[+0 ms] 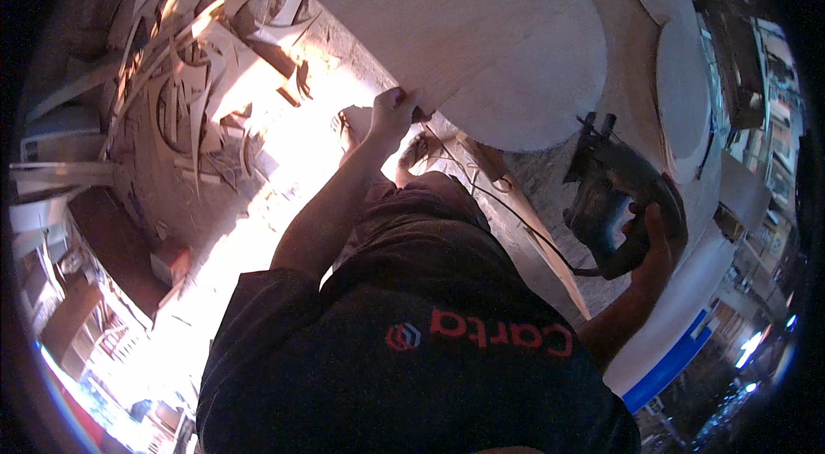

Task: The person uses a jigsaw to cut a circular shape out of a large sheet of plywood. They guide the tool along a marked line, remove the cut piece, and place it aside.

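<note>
My right hand [655, 239] is wrapped round the handle of a dark jigsaw [608, 188], which points away from me. Its front end sits close to the curved edge of a large pale round wooden panel [516, 33]. From the rear of the tool a black cord [524, 222] loops left past my legs. My left hand [395, 115] is closed on the near corner of the panel's straight left side, fingers partly hidden. Between the round edge and the jigsaw a grey, dusty surface shows.
Curved wooden offcuts [193, 67] lie heaped on the floor at the left. Beyond the cut edge, brown board [632, 33] and another pale curved panel [683, 76] stand to the right. Bright sunlight crosses the floor [232, 231]. Cluttered shelving [778, 145] lines the far right.
</note>
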`<state>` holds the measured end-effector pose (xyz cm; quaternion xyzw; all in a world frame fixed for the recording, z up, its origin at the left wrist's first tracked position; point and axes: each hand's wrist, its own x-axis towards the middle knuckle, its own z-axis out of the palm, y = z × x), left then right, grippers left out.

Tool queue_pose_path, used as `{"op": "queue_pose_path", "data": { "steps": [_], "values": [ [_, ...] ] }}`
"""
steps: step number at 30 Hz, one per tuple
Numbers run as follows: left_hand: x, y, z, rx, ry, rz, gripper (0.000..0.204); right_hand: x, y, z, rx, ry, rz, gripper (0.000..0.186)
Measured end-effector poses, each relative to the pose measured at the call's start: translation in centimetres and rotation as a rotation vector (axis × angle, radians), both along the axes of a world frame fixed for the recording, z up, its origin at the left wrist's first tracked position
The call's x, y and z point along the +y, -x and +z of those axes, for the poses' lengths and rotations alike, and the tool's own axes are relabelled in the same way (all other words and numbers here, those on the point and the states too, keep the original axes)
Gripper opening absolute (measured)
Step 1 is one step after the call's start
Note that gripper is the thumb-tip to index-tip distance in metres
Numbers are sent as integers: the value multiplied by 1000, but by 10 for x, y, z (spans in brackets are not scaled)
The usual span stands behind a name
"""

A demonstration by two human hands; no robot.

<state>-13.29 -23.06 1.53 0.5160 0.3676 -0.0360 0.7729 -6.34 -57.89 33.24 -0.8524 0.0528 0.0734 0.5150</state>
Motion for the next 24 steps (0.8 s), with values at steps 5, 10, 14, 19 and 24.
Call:
{"op": "queue_pose_path", "data": {
  "steps": [5,10,14,19,24],
  "values": [
    [19,-17,-7,59,54,-42,20,46,-15,-10,104,71,197,64],
    [90,-39,-26,109,-56,109,23,101,-28,-33,231,152,476,61],
    [122,-64,1,13,-132,101,29,143,-19,-55,315,102,624,61],
    [133,-72,-3,-5,-191,51,35,160,-11,-97,282,204,684,61],
    [132,-70,-5,-64,-154,19,34,174,-10,-110,160,270,721,58]
  ]
}}
